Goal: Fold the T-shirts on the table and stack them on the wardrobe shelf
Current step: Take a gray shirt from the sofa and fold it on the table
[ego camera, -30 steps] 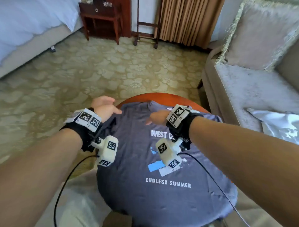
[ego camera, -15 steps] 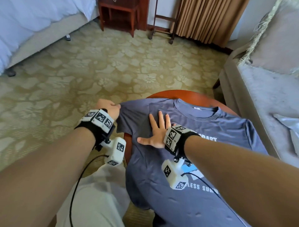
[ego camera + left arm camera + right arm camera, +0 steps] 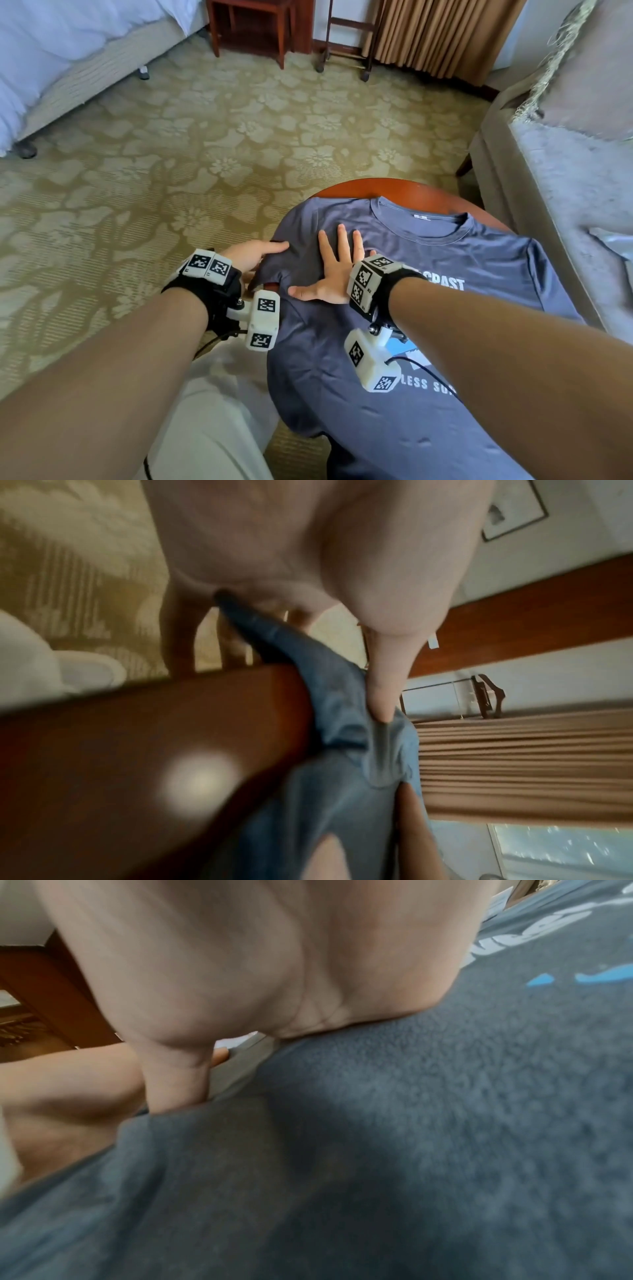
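T-shirt [image 3: 394,342]: grey-blue, print side up, spread over the round wooden table [image 3: 404,190] — hem hanging off the near edge.
Right hand [image 3: 334,274]: flat, fingers splayed, pressing the chest beside the collar.
Left hand [image 3: 250,257]: pinching the sleeve [image 3: 274,267] at the table's edge — thumb on top.
Beyond: patterned carpet [image 3: 205,137], sofa [image 3: 565,205].

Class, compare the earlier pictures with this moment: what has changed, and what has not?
The right hand came down flat, fingers spread, onto the T-shirt; the left hand took hold of its sleeve and is drawing it inward. The shirt stays print-up on the round table.
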{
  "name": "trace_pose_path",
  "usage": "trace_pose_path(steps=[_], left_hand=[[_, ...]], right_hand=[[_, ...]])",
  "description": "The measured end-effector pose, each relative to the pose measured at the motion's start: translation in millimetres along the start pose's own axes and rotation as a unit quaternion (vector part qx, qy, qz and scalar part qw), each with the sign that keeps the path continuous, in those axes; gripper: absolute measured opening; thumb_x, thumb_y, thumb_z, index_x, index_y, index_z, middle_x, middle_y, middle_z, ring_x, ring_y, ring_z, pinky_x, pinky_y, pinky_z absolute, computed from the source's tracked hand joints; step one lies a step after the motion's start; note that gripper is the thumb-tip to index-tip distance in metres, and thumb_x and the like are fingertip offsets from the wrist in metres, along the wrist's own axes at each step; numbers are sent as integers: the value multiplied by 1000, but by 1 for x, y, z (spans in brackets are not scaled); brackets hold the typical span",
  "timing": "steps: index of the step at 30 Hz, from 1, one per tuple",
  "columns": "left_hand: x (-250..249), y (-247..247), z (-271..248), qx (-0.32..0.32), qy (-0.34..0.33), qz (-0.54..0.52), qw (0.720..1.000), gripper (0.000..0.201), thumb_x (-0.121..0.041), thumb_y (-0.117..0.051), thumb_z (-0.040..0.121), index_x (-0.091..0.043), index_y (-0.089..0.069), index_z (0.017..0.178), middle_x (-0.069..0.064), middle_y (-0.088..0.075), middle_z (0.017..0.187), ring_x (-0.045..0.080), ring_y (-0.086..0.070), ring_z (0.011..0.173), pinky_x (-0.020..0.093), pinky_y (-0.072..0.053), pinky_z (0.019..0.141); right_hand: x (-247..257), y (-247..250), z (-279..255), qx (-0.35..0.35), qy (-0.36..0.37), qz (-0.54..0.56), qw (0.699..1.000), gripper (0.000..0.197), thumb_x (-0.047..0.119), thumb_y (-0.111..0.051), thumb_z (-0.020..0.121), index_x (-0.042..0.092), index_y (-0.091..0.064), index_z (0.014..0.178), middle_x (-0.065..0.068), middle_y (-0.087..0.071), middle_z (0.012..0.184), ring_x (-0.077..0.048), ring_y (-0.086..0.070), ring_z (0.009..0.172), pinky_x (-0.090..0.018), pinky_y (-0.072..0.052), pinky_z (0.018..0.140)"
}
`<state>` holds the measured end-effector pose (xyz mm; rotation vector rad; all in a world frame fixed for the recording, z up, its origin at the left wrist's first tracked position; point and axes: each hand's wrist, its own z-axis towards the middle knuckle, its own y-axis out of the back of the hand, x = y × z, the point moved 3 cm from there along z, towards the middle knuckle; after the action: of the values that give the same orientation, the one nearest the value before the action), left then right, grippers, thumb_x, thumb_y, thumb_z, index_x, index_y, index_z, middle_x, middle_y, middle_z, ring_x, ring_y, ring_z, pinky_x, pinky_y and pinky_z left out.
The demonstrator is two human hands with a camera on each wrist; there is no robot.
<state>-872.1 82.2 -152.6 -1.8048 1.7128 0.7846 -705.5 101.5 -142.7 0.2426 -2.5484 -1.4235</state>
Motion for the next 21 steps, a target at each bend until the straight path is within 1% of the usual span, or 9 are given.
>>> trace_pose_path(steps=[4,7,8,10,13,15,16,18,21], left_hand=[[8,-9,-1,53,6,-94,994,49,-44,-57,93,-4,-65,121,20,-68,118,34,-63,112,46,-42,107],[14,-8,2,67,19,-122,990,49,-42,-59,93,-3,-65,121,18,-68,117,32,-66,110,46,-43,106],[14,-8,-1,59,19,-120,991,44,-39,-61,93,-2,-67,116,16,-72,109,29,-70,99,44,-47,101],[11,-3,0,20,14,-118,993,35,-32,-66,90,-3,-70,108,12,-75,92,24,-73,74,38,-55,84],[5,4,3,-20,3,-119,993,37,-21,-68,89,1,-65,118,15,-72,94,25,-71,62,33,-58,54],[2,10,5,-43,-1,-120,992,34,-16,-67,89,2,-63,118,17,-71,85,25,-70,55,32,-54,43],[1,13,6,-53,-6,-125,991,34,-14,-66,90,2,-63,120,18,-71,87,25,-69,54,31,-53,41],[-1,19,11,-76,-24,-145,986,36,-13,-65,91,3,-61,123,19,-68,105,25,-69,61,28,-53,43],[-8,25,14,-103,-57,-167,979,34,-16,-61,95,0,-58,125,16,-63,121,29,-65,92,36,-54,65]], right_hand=[[2,1,-1,5,-6,8,1000,125,88,-50,63,34,22,149,-3,34,155,-33,33,141,-61,12,111],[2,3,-2,10,-4,5,1000,123,86,-50,65,34,23,149,-4,35,154,-32,32,141,-61,11,112],[2,3,-3,11,-3,6,1000,123,87,-51,65,34,23,148,-4,35,154,-32,32,141,-61,11,112],[1,4,-3,13,-1,12,1000,123,86,-52,65,35,22,149,-3,34,155,-31,32,141,-61,10,112],[-1,10,-5,11,-1,40,999,122,79,-61,64,38,15,150,1,30,157,-29,29,143,-61,7,113],[-1,19,-7,-4,-3,49,999,122,75,-66,61,39,8,152,3,27,158,-29,27,144,-62,6,113],[0,22,-8,-7,2,43,999,125,75,-68,59,38,7,152,3,27,158,-29,27,144,-62,6,113],[3,24,-11,1,16,23,1000,133,75,-72,55,35,10,153,1,29,157,-31,27,144,-63,4,114],[5,15,-13,22,19,9,1000,141,78,-72,52,31,16,151,-2,32,156,-31,28,143,-63,-1,115]])
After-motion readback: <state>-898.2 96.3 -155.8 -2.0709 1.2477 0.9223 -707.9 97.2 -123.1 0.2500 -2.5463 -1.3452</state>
